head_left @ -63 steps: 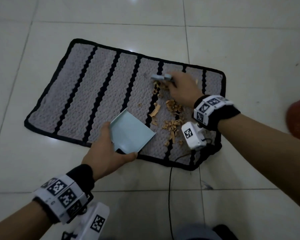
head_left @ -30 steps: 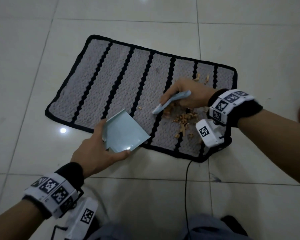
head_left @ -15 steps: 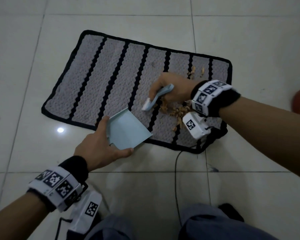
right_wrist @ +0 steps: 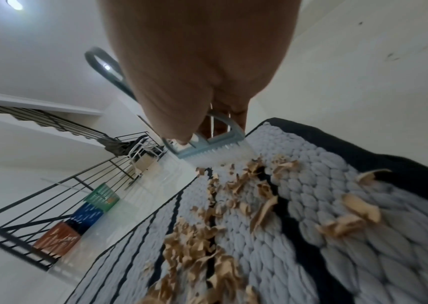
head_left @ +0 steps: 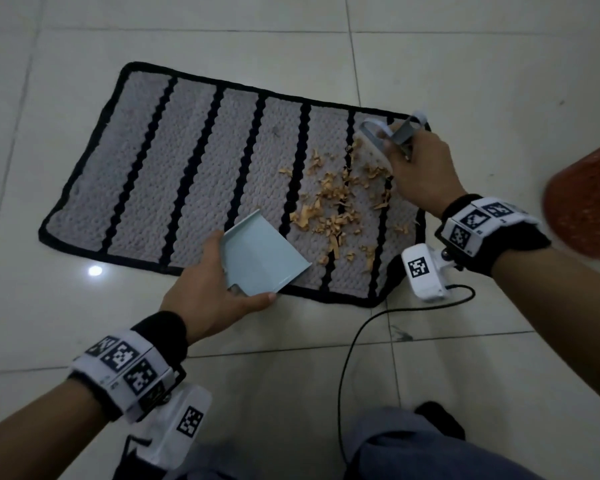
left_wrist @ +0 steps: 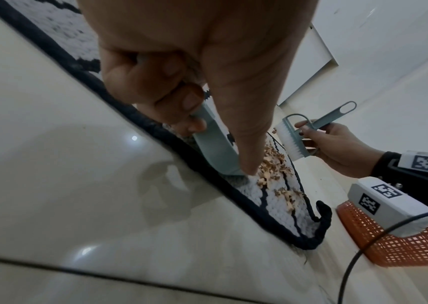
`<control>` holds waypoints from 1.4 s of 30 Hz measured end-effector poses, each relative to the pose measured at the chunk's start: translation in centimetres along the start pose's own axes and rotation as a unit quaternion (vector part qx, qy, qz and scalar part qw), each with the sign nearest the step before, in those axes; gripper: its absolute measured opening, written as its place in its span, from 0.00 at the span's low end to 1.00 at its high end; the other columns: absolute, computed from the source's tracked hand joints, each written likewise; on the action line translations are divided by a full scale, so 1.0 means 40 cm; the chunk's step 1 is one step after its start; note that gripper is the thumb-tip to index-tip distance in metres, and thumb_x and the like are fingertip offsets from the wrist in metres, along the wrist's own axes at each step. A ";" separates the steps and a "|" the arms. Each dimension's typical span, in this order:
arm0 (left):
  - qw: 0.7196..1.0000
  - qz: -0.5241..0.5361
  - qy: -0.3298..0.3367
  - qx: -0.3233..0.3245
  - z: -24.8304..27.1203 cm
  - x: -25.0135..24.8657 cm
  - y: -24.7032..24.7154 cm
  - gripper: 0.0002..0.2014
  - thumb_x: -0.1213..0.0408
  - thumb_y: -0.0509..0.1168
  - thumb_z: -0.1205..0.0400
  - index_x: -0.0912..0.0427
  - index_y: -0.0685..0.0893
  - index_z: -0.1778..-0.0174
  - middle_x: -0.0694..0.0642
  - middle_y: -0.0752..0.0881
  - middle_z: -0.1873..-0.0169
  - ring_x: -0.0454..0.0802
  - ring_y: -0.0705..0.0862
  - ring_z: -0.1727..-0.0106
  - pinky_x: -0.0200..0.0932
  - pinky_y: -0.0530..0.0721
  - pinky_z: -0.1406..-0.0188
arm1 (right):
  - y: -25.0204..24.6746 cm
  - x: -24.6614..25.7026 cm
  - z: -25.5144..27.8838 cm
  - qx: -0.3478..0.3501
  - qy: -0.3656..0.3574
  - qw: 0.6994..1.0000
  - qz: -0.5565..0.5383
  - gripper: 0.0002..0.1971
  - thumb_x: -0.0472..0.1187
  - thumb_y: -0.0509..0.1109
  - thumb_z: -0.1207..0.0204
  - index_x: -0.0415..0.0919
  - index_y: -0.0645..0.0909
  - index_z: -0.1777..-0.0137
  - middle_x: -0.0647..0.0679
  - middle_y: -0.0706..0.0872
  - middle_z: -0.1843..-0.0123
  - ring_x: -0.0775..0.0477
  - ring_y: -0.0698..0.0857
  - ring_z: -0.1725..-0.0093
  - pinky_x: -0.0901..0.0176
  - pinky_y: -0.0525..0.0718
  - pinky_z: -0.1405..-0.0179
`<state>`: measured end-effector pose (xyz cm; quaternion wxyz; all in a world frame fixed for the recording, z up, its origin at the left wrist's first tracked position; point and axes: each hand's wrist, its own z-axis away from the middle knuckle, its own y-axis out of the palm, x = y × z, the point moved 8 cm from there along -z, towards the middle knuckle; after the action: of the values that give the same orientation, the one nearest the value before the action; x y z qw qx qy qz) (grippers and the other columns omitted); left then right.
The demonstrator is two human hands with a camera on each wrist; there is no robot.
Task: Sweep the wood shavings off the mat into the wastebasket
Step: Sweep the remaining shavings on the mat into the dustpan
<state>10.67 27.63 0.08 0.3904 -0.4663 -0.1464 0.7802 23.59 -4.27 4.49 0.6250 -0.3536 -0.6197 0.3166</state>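
- My left hand (head_left: 201,299) gripped the pale blue plastic dustpan (head_left: 262,256) by its rear, thumb along the near edge and fingers curled under, its open lip resting on the grey mat with black stripes (head_left: 194,174) near the front border.
- The tan curled wood shavings (head_left: 336,199) lay scattered on the mat's right part, just beyond the pan's lip; none were in the pan, so I judged the sweeping step was only beginning.
- My right hand (head_left: 420,168) pinched the grey-blue hand brush with white bristles (head_left: 378,140) at the mat's far right corner, behind the shavings.
- The next move, I judged, called for dragging the bristles leftward and toward me, herding shavings onto the pan while I held it flat.
- The orange mesh plastic wastebasket (head_left: 586,206) stood to the right, cut off by the frame edge; its opening was hidden.
- Whether the bristles touched the mat I could not tell.
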 end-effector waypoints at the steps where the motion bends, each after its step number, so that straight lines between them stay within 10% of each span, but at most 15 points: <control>1: 1.000 0.010 0.001 -0.002 -0.003 0.002 0.006 0.56 0.41 0.80 0.36 0.47 0.52 0.18 0.44 0.76 0.40 0.48 0.81 0.45 0.47 0.85 0.50 | -0.004 -0.016 -0.006 -0.018 0.013 1.000 0.005 0.11 0.44 0.58 0.13 0.38 0.76 0.54 0.52 0.71 0.71 0.56 0.68 0.73 0.66 0.61 0.76; 7: 0.997 0.069 0.015 -0.028 -0.011 -0.009 0.034 0.50 0.47 0.82 0.35 0.45 0.57 0.24 0.45 0.78 0.38 0.48 0.82 0.42 0.46 0.85 0.49 | 0.012 -0.036 -0.073 -0.047 0.034 0.998 -0.025 0.14 0.38 0.57 0.15 0.33 0.80 0.37 0.42 0.83 0.53 0.47 0.75 0.59 0.62 0.67 0.60; 11: 0.995 0.092 0.017 -0.033 -0.019 -0.006 0.053 0.53 0.48 0.82 0.35 0.46 0.55 0.21 0.45 0.79 0.37 0.48 0.82 0.41 0.48 0.86 0.46 | 0.060 -0.009 -0.080 -0.007 -0.005 1.000 0.001 0.12 0.41 0.56 0.14 0.36 0.79 0.46 0.45 0.76 0.63 0.46 0.73 0.67 0.57 0.67 0.63; 24: 0.998 0.054 -0.001 -0.023 -0.038 -0.035 0.088 0.62 0.48 0.80 0.31 0.49 0.37 0.15 0.52 0.72 0.24 0.54 0.80 0.33 0.39 0.77 0.46 | 0.191 0.152 0.111 0.076 -0.099 0.992 -0.019 0.11 0.34 0.58 0.16 0.32 0.79 0.40 0.43 0.79 0.52 0.49 0.70 0.55 0.60 0.64 0.55; 36: 0.994 0.101 0.025 -0.018 -0.055 -0.014 0.093 0.62 0.48 0.81 0.33 0.47 0.40 0.15 0.43 0.76 0.33 0.42 0.80 0.41 0.40 0.80 0.44 | 0.269 0.219 0.223 0.155 -0.165 0.973 -0.046 0.17 0.34 0.60 0.17 0.33 0.77 0.30 0.38 0.83 0.36 0.39 0.79 0.37 0.52 0.77 0.35; 39: 0.994 0.105 0.022 -0.014 -0.056 -0.004 0.092 0.62 0.48 0.81 0.33 0.43 0.39 0.16 0.43 0.77 0.33 0.45 0.82 0.39 0.44 0.82 0.42 | 0.256 0.232 0.235 0.167 -0.179 0.968 -0.063 0.16 0.35 0.60 0.16 0.35 0.78 0.31 0.40 0.85 0.37 0.43 0.81 0.40 0.56 0.79 0.38; 42: 0.994 0.107 0.017 -0.009 -0.059 -0.003 0.090 0.61 0.46 0.80 0.33 0.42 0.41 0.16 0.44 0.76 0.29 0.46 0.81 0.37 0.44 0.82 0.39 | 0.227 0.235 0.223 0.185 -0.142 0.966 -0.112 0.13 0.36 0.58 0.15 0.34 0.81 0.38 0.49 0.83 0.57 0.61 0.79 0.63 0.72 0.74 0.67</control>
<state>10.98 24.86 -3.19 0.3027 -0.4962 -0.0960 0.8081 15.35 8.99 1.92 0.6164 -0.1111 -0.6685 0.4011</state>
